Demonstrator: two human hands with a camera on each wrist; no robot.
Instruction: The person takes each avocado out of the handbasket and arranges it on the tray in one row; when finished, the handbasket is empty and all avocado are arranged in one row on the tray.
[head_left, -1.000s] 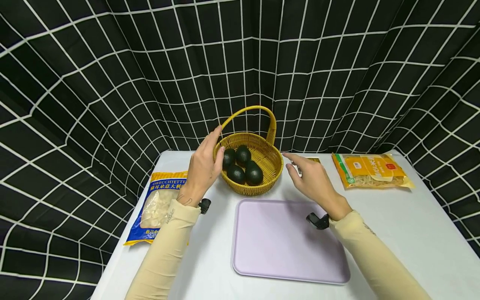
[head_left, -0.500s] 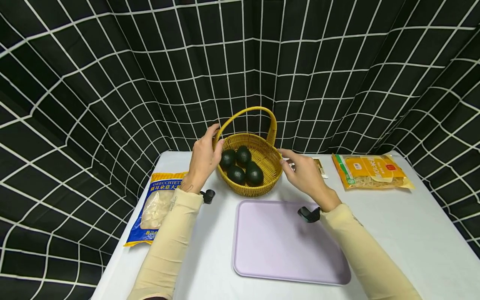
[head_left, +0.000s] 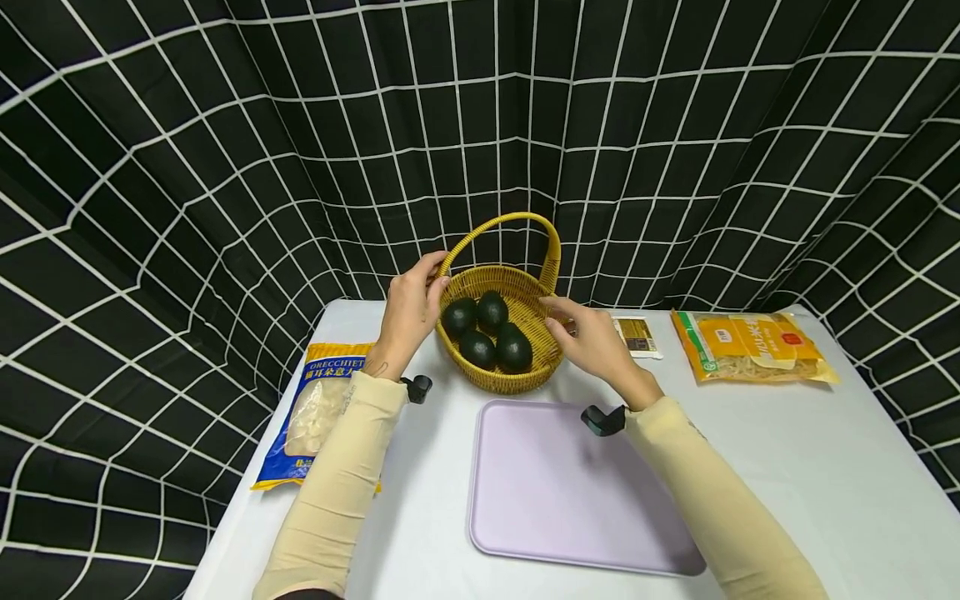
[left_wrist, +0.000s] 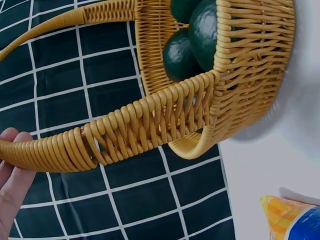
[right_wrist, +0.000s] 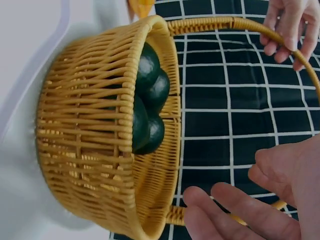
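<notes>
A yellow woven basket (head_left: 498, 381) with a tall arched handle (head_left: 517, 218) stands at the back of the table. Several dark green avocados (head_left: 513, 347) lie in its left part. My left hand (head_left: 408, 308) holds the left side of the handle, thumb in front and fingers behind, as the right wrist view shows. Over the basket's right rim is my right hand (head_left: 596, 342), near the handle's right side. Its fingers (right_wrist: 250, 202) are loosely extended and hold nothing; whether they touch the handle I cannot tell.
In front of the basket lies a lilac tray (head_left: 577, 492). A blue and yellow orecchiette bag (head_left: 318, 408) is at the left, partly under my left forearm. An orange food packet (head_left: 757, 346) and a small packet (head_left: 637, 336) lie at the right. Behind hangs a black checked curtain (head_left: 495, 125).
My right hand has moved left, from beside the basket to over its right rim. My left hand has taken hold of the handle. The basket stays in place.
</notes>
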